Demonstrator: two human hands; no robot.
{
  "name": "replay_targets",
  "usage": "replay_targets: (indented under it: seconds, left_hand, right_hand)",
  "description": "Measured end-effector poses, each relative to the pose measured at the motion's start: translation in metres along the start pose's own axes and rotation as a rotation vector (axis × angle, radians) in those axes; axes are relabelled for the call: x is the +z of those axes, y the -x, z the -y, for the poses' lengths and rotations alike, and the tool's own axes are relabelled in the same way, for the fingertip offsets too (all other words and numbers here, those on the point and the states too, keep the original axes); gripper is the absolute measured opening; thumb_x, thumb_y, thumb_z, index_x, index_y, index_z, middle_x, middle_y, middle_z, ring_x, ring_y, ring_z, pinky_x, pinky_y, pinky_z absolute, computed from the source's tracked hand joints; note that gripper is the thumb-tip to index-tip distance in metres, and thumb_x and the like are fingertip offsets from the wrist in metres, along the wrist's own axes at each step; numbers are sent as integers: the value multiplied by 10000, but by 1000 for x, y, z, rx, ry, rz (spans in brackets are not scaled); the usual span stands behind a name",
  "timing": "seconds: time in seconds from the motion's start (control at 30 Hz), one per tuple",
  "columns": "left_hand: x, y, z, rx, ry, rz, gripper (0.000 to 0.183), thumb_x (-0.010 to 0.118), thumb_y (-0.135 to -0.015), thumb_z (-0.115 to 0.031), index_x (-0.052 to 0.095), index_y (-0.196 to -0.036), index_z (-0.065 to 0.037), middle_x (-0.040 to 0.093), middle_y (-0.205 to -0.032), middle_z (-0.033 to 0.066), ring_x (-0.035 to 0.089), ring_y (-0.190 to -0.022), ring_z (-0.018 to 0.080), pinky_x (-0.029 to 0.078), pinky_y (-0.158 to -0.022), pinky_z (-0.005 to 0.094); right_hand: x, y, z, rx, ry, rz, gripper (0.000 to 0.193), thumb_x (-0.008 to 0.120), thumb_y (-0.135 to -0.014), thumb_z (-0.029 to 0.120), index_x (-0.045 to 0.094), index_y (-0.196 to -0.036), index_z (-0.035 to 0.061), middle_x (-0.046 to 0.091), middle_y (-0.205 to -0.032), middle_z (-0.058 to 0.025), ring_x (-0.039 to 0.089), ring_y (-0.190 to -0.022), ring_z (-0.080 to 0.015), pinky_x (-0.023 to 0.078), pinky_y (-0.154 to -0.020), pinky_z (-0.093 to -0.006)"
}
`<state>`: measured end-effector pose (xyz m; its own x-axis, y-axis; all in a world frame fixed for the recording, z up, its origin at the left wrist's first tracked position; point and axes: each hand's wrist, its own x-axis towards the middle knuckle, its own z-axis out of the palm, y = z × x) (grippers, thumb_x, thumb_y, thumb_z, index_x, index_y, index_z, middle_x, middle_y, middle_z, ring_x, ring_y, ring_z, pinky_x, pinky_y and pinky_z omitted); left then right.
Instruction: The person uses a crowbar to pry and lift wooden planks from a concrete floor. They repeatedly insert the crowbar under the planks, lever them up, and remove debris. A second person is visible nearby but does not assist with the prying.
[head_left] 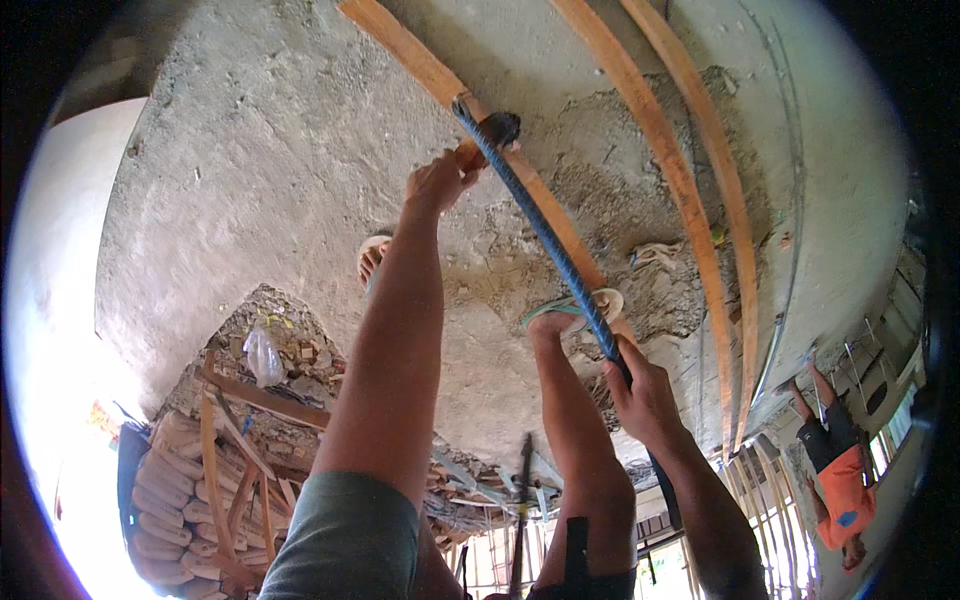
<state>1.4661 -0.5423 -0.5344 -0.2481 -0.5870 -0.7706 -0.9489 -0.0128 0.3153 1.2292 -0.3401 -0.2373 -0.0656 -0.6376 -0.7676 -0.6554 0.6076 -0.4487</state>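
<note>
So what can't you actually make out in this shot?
- Head view: where the blue bar meets the wooden plank, blurred and partly behind the left hand.
- Bar's lower end, covered by the right hand and forearm.
- Other person at right, small and warped by the rim.

Construction site: rough concrete floor (260, 160), timber planks (690, 200), stacked cement sacks (165, 480), rubble.

Single head-worn fisheye view, looking steeply down past the person's own legs at the concrete floor (250, 180); close range (edges bend toward the rim); distant background appears inverted at bottom.
</note>
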Motion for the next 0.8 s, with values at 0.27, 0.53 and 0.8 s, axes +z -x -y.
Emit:
replay_targets:
  seconds: [0.27, 0.53, 0.8]
  left_hand:
    - [12, -19, 11, 59, -39, -27, 583, 579, -894, -554, 488, -1189, -60, 676, -1097, 185, 651, -1046, 350, 509, -868, 475]
    - [9, -13, -6, 15, -117, -77, 643, 675, -852, -471, 423, -1299, -83, 666, -1163, 145, 629, -1097, 345, 486, -905, 470]
    - [30, 15, -25, 110, -138, 74, 733, 663, -814, -570, 504, -1187, 40, 670, -1059, 250, 662, -994, 390, 509, -855, 497]
  right_hand:
    - [76, -33, -127, 153, -19, 16, 375, 478, -1001, 314, 528, -1261, 48, 665, -943, -253, 650, -876, -440, 505, -703, -503]
    - [103, -104, -229, 73, 44, -95, 420, 452, -1003, 415, 591, -1088, 28, 653, -762, -237, 662, -718, -419, 515, -606, -507]
    - [88, -49, -253, 131, -94, -40, 535, 446, -983, 491, 632, -973, -10, 608, -724, -209, 625, -649, -345, 461, -619, -457]
